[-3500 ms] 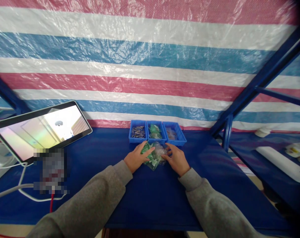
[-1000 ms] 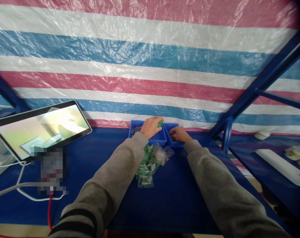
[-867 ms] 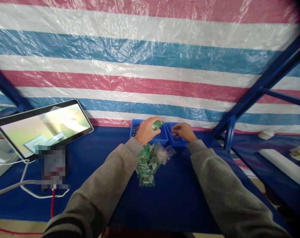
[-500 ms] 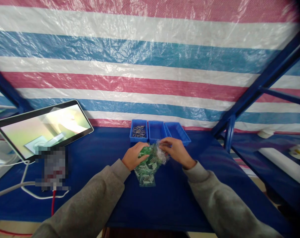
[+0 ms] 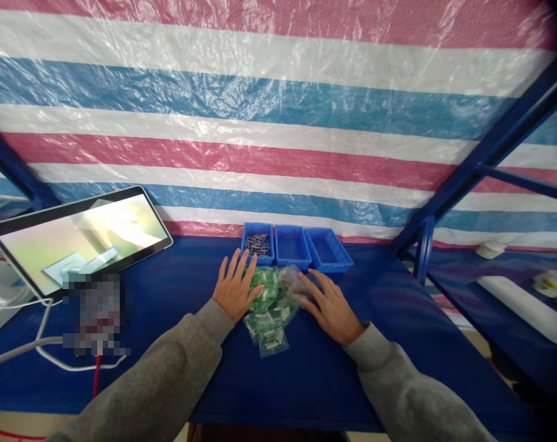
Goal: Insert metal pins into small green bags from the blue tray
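A loose pile of small clear green plastic bags (image 5: 269, 316) lies on the blue table, with silvery metal pieces inside them. My left hand (image 5: 236, 287) is spread flat at the pile's left edge, its thumb by the green plastic. On the other side, my right hand (image 5: 330, 304) has its fingers stretched apart beside a crumpled clear plastic bag (image 5: 293, 281). Neither hand is closed round anything; whether the fingertips touch the plastic I cannot tell. Just behind the pile stands a blue bin (image 5: 258, 244) holding many small metal screw-like pieces.
Two more blue bins (image 5: 292, 245) stand in the same row. At the left, a tilted screen (image 5: 82, 239) sits near a white cable (image 5: 43, 325). A striped plastic sheet (image 5: 278, 123) hangs behind. Blue metal posts (image 5: 424, 245) rise at the right, beyond them a white long object (image 5: 522, 310).
Both hands have opened and moved apart. The right hand has let go of the clear plastic, which now lies on the pile. The bags are spread slightly nearer to me.
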A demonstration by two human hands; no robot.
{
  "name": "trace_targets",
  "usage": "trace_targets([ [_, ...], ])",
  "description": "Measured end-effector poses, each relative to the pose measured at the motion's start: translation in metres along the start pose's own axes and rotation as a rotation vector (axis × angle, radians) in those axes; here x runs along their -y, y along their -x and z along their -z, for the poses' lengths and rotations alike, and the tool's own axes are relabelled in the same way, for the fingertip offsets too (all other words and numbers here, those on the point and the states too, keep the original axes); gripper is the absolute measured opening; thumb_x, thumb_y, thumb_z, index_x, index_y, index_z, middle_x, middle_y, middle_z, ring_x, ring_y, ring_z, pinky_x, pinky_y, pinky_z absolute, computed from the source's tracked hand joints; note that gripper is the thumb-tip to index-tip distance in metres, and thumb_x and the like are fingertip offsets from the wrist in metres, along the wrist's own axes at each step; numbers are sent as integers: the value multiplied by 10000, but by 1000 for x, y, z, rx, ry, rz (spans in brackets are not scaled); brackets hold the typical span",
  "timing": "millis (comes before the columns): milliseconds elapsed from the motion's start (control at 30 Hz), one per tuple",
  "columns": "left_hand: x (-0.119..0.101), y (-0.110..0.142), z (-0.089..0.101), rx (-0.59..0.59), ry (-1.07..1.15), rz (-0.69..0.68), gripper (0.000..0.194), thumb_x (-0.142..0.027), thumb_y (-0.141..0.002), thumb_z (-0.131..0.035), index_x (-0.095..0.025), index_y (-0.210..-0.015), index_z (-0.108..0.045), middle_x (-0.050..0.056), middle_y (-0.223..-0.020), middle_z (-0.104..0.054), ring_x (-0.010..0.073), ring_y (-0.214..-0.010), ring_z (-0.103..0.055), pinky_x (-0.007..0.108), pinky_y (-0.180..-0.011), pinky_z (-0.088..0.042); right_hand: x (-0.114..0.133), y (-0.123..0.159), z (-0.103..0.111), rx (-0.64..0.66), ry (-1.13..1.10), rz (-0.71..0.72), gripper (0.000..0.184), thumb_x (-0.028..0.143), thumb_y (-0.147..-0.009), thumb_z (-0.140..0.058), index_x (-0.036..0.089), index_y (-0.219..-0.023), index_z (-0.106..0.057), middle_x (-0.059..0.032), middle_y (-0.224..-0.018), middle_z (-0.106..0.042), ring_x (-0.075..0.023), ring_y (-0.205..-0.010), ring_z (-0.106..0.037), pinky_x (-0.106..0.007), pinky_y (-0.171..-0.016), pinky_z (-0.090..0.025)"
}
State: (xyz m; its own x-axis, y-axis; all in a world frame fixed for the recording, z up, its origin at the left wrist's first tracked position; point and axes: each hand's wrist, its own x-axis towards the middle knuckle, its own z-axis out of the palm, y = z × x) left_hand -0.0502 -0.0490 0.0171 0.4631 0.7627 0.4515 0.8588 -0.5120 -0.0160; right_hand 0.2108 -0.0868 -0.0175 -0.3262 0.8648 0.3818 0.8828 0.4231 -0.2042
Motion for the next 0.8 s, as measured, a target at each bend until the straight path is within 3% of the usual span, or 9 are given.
trace_targets([
  [167, 2, 3, -6, -3, -10, 22, 582, -432, -873, -387, -153, -1376, -299, 108, -1467, -198, 313, -1364, -98, 521, -1099, -107, -1, 6, -14, -12, -30, -75, 556, 393, -913, -322, 253, -1431, -177, -72, -1465, -214, -268, -1317, -250, -451, -1038, -308],
  [300, 2, 6, 2, 51, 83, 1, 631, -475, -878, -360, -167, -1408, -208, 114, -1470, -184, 296, -1362, -127, 488, -1097, -157, 2, 7, -12, 4, -20, -93, 600, 417, -903, -341, 259, -1438, -123, -67, -1493, -124, -286, -1348, -158, -508, -1059, -236],
  [367, 2, 11, 10, 151, 155, -119, 731, -572, -824, -407, -212, -1415, -171, 105, -1485, -126, 309, -1362, -113, 486, -1085, -182, 4, 9, -7, 40, -12, -86, 678, 486, -872, -384, 267, -1440, -86, -71, -1502, -67, -313, -1356, -99, -558, -1046, -202],
  [467, 2, 19, 20, 288, 231, -323, 966, -713, -612, -561, -280, -1400, -207, 109, -1488, -98, 384, -1349, -77, 566, -1049, -169, 7, 12, -3, 126, -28, -18, 830, 599, -783, -467, 284, -1437, -65, -84, -1504, -11, -349, -1353, -50, -600, -1015, -200],
  [533, 2, 23, 21, 336, 252, -363, 1026, -722, -544, -605, -298, -1394, -217, 118, -1484, -116, 404, -1342, -82, 594, -1028, -173, 9, 12, -2, 162, -32, 16, 895, 639, -729, -510, 296, -1435, -79, -89, -1503, 5, -366, -1349, -40, -614, -1005, -195],
  [800, -10, 17, -1, 356, 243, -147, 1109, -765, -509, -579, -281, -1409, -149, 134, -1487, -67, 425, -1338, -27, 646, -1003, -140, 6, 7, -8, 118, -86, 14, 903, 606, -747, -521, 258, -1441, -59, -79, -1503, 43, -330, -1357, -41, -521, -1062, -198],
])
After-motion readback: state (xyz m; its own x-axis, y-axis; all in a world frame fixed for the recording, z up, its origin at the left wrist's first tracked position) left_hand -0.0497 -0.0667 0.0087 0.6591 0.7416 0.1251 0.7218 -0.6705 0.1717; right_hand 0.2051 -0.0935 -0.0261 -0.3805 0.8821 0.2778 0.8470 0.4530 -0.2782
